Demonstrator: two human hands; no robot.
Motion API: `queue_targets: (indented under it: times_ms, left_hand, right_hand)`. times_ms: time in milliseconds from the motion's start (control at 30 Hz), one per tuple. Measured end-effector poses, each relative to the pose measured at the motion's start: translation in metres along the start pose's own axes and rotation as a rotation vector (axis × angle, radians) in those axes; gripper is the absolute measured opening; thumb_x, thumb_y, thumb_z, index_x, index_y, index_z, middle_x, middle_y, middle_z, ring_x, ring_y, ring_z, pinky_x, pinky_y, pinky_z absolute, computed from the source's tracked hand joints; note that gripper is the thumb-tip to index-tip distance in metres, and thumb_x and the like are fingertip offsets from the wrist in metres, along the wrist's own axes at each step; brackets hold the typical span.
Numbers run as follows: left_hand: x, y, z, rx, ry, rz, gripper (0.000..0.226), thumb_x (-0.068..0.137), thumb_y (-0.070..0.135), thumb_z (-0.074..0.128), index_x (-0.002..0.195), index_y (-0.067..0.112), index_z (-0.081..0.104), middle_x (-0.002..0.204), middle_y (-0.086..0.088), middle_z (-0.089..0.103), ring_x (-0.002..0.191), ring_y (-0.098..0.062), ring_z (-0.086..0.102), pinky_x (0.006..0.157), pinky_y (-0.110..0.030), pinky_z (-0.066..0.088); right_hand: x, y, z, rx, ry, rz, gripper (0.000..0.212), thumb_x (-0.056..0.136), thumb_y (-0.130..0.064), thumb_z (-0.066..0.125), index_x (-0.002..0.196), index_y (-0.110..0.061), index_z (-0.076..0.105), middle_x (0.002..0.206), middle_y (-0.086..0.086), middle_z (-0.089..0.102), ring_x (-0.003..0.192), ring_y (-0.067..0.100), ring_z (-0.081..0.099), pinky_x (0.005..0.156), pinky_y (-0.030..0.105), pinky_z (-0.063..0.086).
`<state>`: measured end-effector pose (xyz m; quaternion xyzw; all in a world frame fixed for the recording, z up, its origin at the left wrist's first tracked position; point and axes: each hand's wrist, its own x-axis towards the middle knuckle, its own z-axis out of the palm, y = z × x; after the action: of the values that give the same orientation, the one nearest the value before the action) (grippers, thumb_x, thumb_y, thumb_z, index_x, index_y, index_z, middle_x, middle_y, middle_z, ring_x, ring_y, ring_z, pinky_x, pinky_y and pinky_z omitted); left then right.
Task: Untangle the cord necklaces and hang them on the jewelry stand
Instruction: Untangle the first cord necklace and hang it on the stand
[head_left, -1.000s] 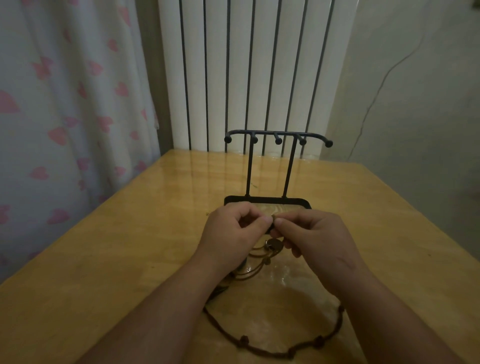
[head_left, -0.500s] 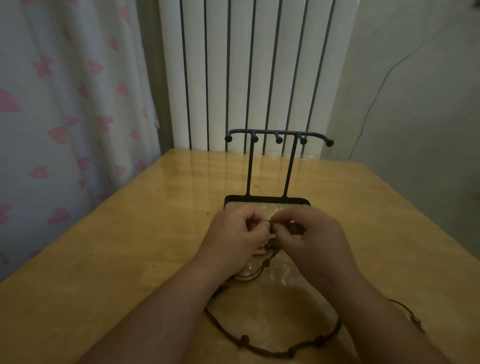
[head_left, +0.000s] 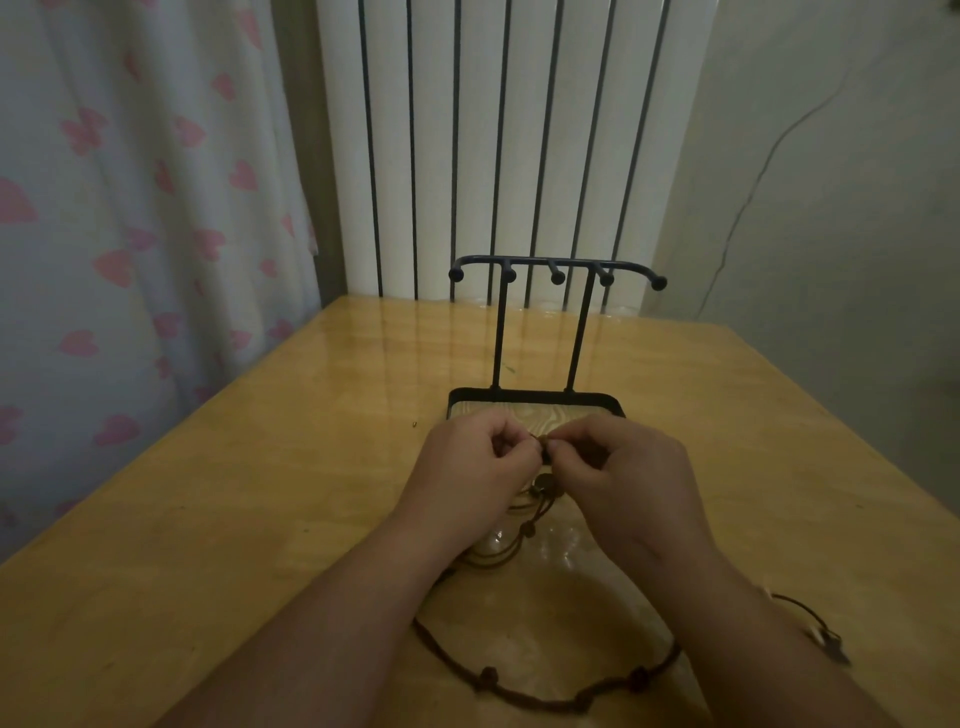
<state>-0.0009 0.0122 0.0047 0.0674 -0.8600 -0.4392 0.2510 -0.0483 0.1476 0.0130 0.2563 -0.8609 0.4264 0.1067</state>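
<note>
Behind your glossy wooden table (head_left: 218, 519) stand a white ribbed radiator (head_left: 498, 140) and, on the left, a pale curtain (head_left: 130, 208) printed with pink hearts. Your black jewelry stand (head_left: 550, 332) sits upright towards the far middle of the table, its top bar of ball-tipped pegs bare and its tray base just beyond your knuckles.

Your two hands meet just in front of that tray. Your left hand (head_left: 467, 467) is curled, with thumb and forefinger pressed together on a short stretch of cord; your right hand (head_left: 628, 473) mirrors it, its fingertips (head_left: 556, 446) pinching the same spot from the other side, so that the two pinches almost touch. What you hold there is a small dark knot or bead; it is too small to tell which.

From that pinch the cord necklaces (head_left: 535, 519) hang down between your palms: a round brown pendant lies just under your fingertips, and below it thin strands with a small bead run down to a loose bundle on the table by your left wrist. A thicker dark cord with several beads (head_left: 488, 675) loops across the table between your forearms, passing under your right arm. Beyond your right forearm another thin cord (head_left: 810, 618) lies on the table, ending in a small pale charm.
</note>
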Motion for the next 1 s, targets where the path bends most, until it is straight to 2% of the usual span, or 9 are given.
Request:
queue_targets:
  times_ms: [267,433,500,600,667,767,900,1000]
  left_hand:
    - [-0.0001,0.0001,0.0,-0.072,-0.017,-0.024,0.012,0.089,0.018,0.064,0.078,0.023,0.066,0.062,0.01,0.058,0.055,0.006,0.052,0.049,-0.009,0.04]
    - [-0.0008,-0.001,0.0027,-0.032,-0.075,0.004,0.018,0.091,0.016,0.059,0.077,0.026,0.058,0.065,0.01,0.053,0.052,0.006,0.048,0.046,-0.009,0.036]
    - [-0.0004,-0.0012,0.003,-0.022,-0.085,0.02,0.02,0.091,0.015,0.058,0.075,0.027,0.056,0.065,0.01,0.052,0.053,0.005,0.047,0.047,-0.01,0.036]
    - [0.0005,-0.001,0.0038,-0.029,-0.097,0.031,0.022,0.093,0.015,0.056,0.075,0.028,0.054,0.064,0.01,0.05,0.051,0.004,0.045,0.046,-0.01,0.035]
    - [0.0007,-0.0015,0.0039,-0.036,-0.114,0.027,0.022,0.094,0.015,0.054,0.076,0.028,0.054,0.064,0.009,0.05,0.052,0.004,0.044,0.047,-0.011,0.035]
    - [0.0011,-0.0022,0.0026,-0.045,-0.14,0.021,0.022,0.095,0.015,0.053,0.077,0.029,0.054,0.065,0.008,0.05,0.051,0.003,0.043,0.047,-0.011,0.035]
    - [0.0018,-0.0013,0.0002,-0.115,-0.132,-0.019,0.018,0.095,0.018,0.054,0.08,0.028,0.057,0.069,0.008,0.054,0.054,0.003,0.045,0.049,-0.012,0.037]
    - [0.0023,-0.0029,-0.0011,-0.158,-0.079,-0.038,0.013,0.094,0.023,0.058,0.083,0.028,0.063,0.076,0.007,0.062,0.064,-0.001,0.055,0.057,-0.012,0.044]
  right_hand:
    - [-0.0009,-0.0034,0.0022,-0.012,0.01,0.008,0.015,0.088,-0.03,0.064,0.077,-0.041,0.064,0.071,-0.017,0.064,0.07,-0.005,0.059,0.054,0.009,0.043]
    - [0.0027,-0.002,0.0008,0.014,-0.035,0.1,0.014,0.081,-0.026,0.068,0.069,-0.034,0.07,0.065,-0.013,0.066,0.066,-0.001,0.061,0.058,0.02,0.051]
    - [0.0033,-0.0029,-0.0005,0.097,-0.045,0.145,0.013,0.079,-0.023,0.069,0.068,-0.028,0.073,0.062,-0.01,0.067,0.064,-0.004,0.061,0.057,0.022,0.052]
    - [0.0031,-0.003,-0.0017,0.275,-0.07,0.246,0.014,0.079,-0.015,0.069,0.067,-0.017,0.074,0.062,-0.001,0.069,0.051,0.001,0.056,0.055,0.027,0.049]
    - [0.0031,-0.0024,-0.0021,0.414,-0.096,0.332,0.013,0.08,-0.011,0.068,0.068,-0.009,0.074,0.061,0.004,0.068,0.049,0.005,0.051,0.052,0.027,0.044]
    - [0.0039,-0.0024,-0.0027,0.582,-0.146,0.462,0.014,0.083,-0.007,0.066,0.072,0.001,0.071,0.054,0.003,0.06,0.047,0.009,0.045,0.047,0.025,0.035]
    - [0.0037,-0.0028,-0.0035,0.818,-0.232,0.562,0.011,0.087,-0.006,0.062,0.078,-0.002,0.068,0.059,0.004,0.056,0.048,0.008,0.045,0.047,0.021,0.034]
    - [0.0031,-0.001,-0.0012,0.816,-0.219,0.517,0.012,0.088,-0.01,0.063,0.084,-0.002,0.072,0.065,0.004,0.06,0.053,0.008,0.048,0.05,0.021,0.039]
